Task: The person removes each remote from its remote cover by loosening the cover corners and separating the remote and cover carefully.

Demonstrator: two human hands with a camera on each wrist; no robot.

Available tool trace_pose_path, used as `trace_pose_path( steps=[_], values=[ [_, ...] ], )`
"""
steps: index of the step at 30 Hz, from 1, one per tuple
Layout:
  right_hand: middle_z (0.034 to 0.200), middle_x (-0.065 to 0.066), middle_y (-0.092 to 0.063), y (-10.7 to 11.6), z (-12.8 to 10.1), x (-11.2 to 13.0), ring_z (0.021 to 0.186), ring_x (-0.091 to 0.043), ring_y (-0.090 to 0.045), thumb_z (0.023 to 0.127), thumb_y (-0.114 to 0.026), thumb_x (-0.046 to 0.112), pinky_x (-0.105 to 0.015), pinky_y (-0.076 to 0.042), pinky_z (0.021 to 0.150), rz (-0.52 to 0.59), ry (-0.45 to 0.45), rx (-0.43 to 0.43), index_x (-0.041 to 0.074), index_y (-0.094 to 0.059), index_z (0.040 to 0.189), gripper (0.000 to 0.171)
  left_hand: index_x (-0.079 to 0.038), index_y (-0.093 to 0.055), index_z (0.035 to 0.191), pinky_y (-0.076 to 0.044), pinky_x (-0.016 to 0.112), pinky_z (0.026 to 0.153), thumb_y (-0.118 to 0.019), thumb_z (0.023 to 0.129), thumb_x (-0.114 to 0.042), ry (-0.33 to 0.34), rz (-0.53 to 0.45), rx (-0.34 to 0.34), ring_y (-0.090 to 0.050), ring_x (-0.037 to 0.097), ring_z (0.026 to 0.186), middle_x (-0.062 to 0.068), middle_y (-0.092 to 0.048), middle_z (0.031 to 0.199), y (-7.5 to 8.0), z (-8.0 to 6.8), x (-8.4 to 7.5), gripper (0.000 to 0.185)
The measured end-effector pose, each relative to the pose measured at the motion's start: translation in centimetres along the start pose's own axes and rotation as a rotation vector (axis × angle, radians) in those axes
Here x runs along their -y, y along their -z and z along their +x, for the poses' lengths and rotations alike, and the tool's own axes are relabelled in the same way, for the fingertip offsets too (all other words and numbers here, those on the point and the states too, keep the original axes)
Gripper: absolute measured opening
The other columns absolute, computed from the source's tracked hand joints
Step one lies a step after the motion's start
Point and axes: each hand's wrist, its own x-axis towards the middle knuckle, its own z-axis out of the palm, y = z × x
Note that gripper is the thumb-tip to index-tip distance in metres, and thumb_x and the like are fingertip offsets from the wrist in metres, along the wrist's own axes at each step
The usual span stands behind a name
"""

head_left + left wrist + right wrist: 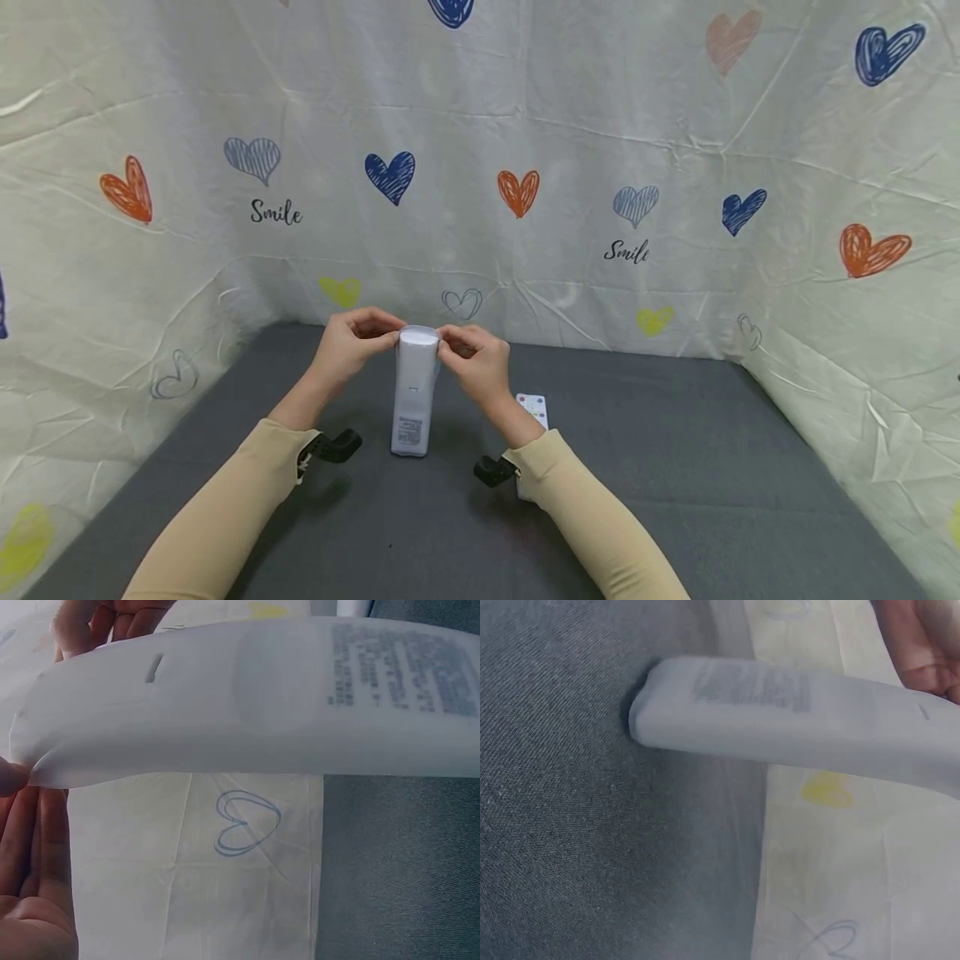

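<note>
A white remote control [414, 383] stands upright, its back with a grey printed label turned toward me. Around it is a thin see-through cover [422, 330], whose loose edge shows above the top end. My left hand [347, 348] pinches that edge at the left corner between thumb and fingers. At the right corner, my right hand [480, 360] pinches the cover too. The left wrist view shows the film [46, 766] creased at the fingertips. Low down, the remote's end [649, 712] is at the cloth; whether it touches I cannot tell.
A second white remote [532, 407] with coloured buttons lies on the dark grey tablecloth [645, 450], partly hidden under my right forearm. A pale curtain [570, 125] printed with hearts hangs behind the table and along both sides.
</note>
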Motion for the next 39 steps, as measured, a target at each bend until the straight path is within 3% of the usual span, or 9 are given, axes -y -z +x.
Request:
trace_pose_path(
  steps=[7, 12, 20, 33, 39],
  values=[
    [0.081, -0.021, -0.067, 0.1, -0.3, 0.3, 0.072, -0.030, -0.070, 0.079, -0.068, -0.008, -0.031, -0.059, 0.063, 0.010, 0.034, 0.008, -0.009, -0.071, 0.090, 0.012, 0.002, -0.066, 0.106, -0.055, 0.024, 0.074, -0.070, 0.086, -0.014, -0.015, 0.031, -0.010, -0.065, 0.011, 0.083, -0.012, -0.070, 0.093, 0.0, -0.6, -0.2, 0.026],
    [0.079, -0.021, -0.067, 0.2, -0.5, 0.6, 0.069, -0.029, -0.069, 0.079, -0.068, -0.008, -0.030, -0.059, 0.061, 0.023, -0.002, 0.013, -0.008, -0.072, 0.089, 0.011, 0.001, -0.067, 0.105, -0.055, 0.024, 0.074, -0.071, 0.086, -0.018, -0.025, 0.052, -0.014, -0.065, 0.012, 0.084, -0.010, -0.070, 0.093, 0.0, -1.1, -0.4, 0.028],
    [0.079, -0.022, -0.068, 0.4, -0.5, 1.1, 0.069, -0.031, -0.069, 0.079, -0.069, -0.007, -0.040, -0.059, 0.062, 0.038, -0.075, 0.024, -0.009, -0.072, 0.089, 0.011, 0.000, -0.067, 0.106, -0.055, 0.026, 0.075, -0.070, 0.086, -0.017, -0.009, 0.049, -0.005, -0.064, 0.015, 0.085, -0.011, -0.070, 0.093, -0.2, -1.5, -1.0, 0.026],
    [0.081, -0.022, -0.068, 0.2, -0.6, 1.2, 0.071, -0.032, -0.069, 0.080, -0.069, -0.005, -0.037, -0.059, 0.065, 0.037, -0.111, 0.033, -0.008, -0.072, 0.091, 0.012, -0.001, -0.067, 0.104, -0.055, 0.024, 0.075, -0.071, 0.086, -0.018, -0.010, 0.048, -0.010, -0.064, 0.012, 0.085, -0.012, -0.070, 0.093, 0.0, -1.6, -0.5, 0.026],
    [0.080, -0.019, -0.069, -0.8, -0.8, -0.9, 0.069, -0.031, -0.068, 0.080, -0.070, -0.003, -0.039, -0.059, 0.063, 0.037, -0.107, 0.002, -0.005, -0.073, 0.091, 0.012, 0.000, -0.067, 0.104, -0.055, 0.028, 0.075, -0.070, 0.086, -0.019, -0.002, 0.031, -0.009, -0.063, 0.014, 0.083, -0.010, -0.071, 0.092, 0.1, -1.7, -0.6, 0.026]
  ],
)
